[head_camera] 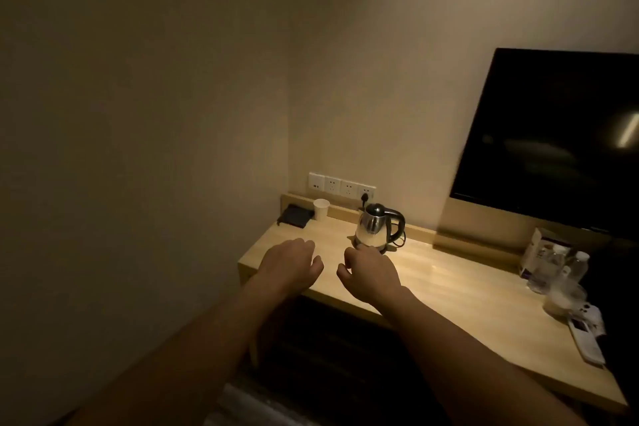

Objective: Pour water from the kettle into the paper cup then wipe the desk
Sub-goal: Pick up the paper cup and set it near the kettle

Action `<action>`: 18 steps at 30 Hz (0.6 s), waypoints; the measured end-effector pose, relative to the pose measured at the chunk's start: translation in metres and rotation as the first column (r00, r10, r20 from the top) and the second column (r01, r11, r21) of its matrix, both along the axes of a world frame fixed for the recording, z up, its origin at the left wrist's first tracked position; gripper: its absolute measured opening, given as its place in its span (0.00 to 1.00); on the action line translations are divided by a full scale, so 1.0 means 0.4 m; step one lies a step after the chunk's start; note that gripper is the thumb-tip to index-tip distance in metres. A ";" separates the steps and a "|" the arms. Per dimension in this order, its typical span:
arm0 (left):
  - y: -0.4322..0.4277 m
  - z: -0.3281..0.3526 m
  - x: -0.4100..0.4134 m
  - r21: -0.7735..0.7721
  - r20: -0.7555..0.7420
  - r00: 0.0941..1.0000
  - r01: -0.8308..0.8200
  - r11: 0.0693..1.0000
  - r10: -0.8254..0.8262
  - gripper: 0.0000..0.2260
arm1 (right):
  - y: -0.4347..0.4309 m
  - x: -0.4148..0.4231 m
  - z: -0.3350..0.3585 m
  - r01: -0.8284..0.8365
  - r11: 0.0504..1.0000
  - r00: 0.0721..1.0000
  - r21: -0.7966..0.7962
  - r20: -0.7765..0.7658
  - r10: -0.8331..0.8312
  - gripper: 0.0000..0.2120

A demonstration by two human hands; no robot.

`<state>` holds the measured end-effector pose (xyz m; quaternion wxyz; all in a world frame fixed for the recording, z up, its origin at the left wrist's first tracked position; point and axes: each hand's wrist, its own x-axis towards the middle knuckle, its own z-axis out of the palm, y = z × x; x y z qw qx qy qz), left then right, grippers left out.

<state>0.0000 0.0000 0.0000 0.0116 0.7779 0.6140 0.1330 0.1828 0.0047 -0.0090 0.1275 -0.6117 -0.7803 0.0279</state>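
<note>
Two bare forearms reach forward over the front edge of a pale wooden desk (449, 287). The left hand (290, 266) and the right hand (371, 273) hover palm down with fingers loosely curled, holding nothing. Just beyond the right hand stands a steel kettle (375, 228) with a black handle. Farther back, near the wall corner, a white paper cup (321, 209) stands upright beside a dark flat object (294, 215). Wall sockets (340, 185) sit behind.

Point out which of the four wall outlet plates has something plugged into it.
The rightmost outlet plate, just behind the kettle: a black plug sits in it. The three plates to its left show bare sockets.
</note>
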 end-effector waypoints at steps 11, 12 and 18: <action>0.004 -0.071 0.041 -0.100 -0.053 0.996 -0.078 0.992 0.073 0.16 | 0.037 0.045 -0.074 -0.042 0.995 0.999 -0.088 0.013 0.043 0.17; 0.013 -0.079 0.041 -0.106 -0.051 0.996 -0.081 0.991 0.076 0.16 | 0.046 0.043 -0.082 -0.046 0.994 0.999 -0.095 0.015 0.047 0.17; 0.133 -0.121 0.029 -0.135 -0.039 0.998 -0.061 0.989 0.056 0.16 | 0.154 0.031 -0.124 -0.047 0.992 0.998 -0.117 0.030 0.051 0.16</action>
